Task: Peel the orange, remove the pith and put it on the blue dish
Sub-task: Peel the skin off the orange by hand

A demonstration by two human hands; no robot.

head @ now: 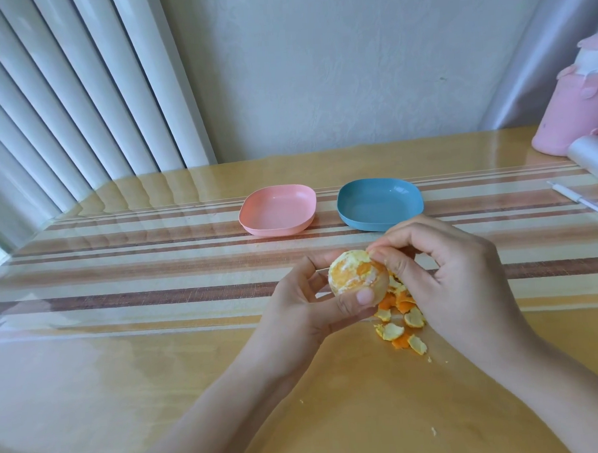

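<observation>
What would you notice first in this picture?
Probably the mostly peeled orange in the middle, gripped by the left hand while the right hand pinches at its top. Then the heap of peel scraps on the table under the right hand, and the blue dish beside a pink dish behind.

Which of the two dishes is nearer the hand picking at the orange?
The blue dish, just beyond the right hand on the orange; the pink dish sits farther off to the left.

Pink dish (pixel 278 210) (mid-table), pink bottle (pixel 573 111) rt.
</observation>
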